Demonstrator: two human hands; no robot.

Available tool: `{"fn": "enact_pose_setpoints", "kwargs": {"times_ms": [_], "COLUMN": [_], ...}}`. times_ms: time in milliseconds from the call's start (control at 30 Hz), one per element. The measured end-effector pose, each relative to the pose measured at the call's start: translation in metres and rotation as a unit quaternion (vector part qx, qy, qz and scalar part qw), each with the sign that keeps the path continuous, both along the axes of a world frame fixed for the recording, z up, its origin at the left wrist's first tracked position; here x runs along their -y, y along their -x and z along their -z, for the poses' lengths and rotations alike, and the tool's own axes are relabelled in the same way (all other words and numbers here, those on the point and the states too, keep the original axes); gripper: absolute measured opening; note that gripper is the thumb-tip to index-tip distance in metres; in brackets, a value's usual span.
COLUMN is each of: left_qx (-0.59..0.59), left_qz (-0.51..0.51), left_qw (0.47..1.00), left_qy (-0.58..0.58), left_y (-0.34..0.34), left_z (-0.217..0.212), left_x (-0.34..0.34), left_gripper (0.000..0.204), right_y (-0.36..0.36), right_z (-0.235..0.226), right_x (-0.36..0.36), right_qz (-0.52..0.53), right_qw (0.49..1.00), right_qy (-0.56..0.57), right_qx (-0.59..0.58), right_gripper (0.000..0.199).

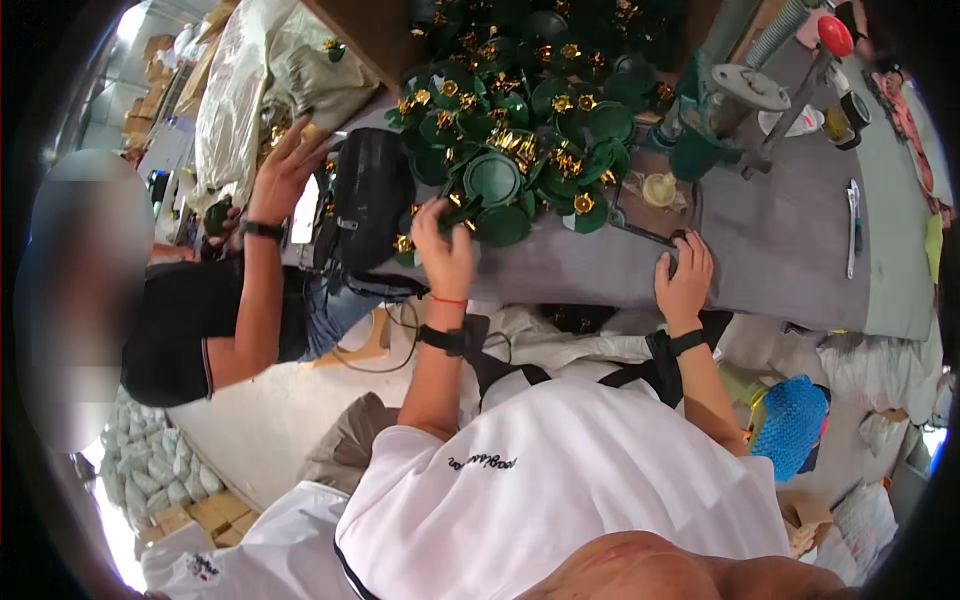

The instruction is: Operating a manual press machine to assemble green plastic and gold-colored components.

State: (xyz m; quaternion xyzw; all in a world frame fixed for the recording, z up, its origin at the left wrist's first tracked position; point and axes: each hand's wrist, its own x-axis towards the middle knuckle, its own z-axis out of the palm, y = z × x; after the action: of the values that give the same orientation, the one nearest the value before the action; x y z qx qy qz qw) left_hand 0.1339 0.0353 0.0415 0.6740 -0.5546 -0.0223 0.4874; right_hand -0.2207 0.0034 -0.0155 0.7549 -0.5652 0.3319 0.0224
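We are noting a grey worktable (pixel 770 250) bearing a large heap of dark green round pieces with gold fittings (pixel 520 120). A black bag (pixel 372 195) is sitting at its left end, beside a co-worker's raised hand (pixel 285 170). Our left hand (pixel 443 250) is grasping a green piece (pixel 503 222) at the heap's near edge. Our right hand (pixel 685 280) is curling over the table edge, holding nothing.

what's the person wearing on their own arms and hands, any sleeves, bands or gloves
Both hands are bare, no gloves. The left hand has a thin red string bracelet at the wrist and a black strap band just below it. The right hand has one black strap band at the wrist. The forearms are bare; short white shirt sleeves end near the elbows.
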Motion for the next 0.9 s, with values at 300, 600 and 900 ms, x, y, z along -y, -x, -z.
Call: {"fn": "enact_pose_setpoints", "kwargs": {"times_ms": [300,600,900], "left_qx": [0.105,-0.547,-0.177], "left_qz": [-0.092,0.137,0.236], "left_qw": [0.989,0.826,0.952], "left_qy": [-0.039,-0.008,-0.082], "left_y": [-0.014,0.015,0.196], "left_z": [0.039,-0.009,0.022], "left_x": [0.006,0.000,0.102], "left_gripper": [0.014,0.029,0.044], "right_y": [0.016,0.041,0.024], "right_z": [0.006,-0.169,-0.328], "right_x": [-0.006,0.056,0.203], "right_qz": [-0.051,0.053,-0.098], "right_qw": [0.998,0.959,0.971], "right_qy": [-0.033,0.046,0.063], "right_qx": [0.027,0.273,0.210], "right_gripper": [0.038,0.034,0.039]}}
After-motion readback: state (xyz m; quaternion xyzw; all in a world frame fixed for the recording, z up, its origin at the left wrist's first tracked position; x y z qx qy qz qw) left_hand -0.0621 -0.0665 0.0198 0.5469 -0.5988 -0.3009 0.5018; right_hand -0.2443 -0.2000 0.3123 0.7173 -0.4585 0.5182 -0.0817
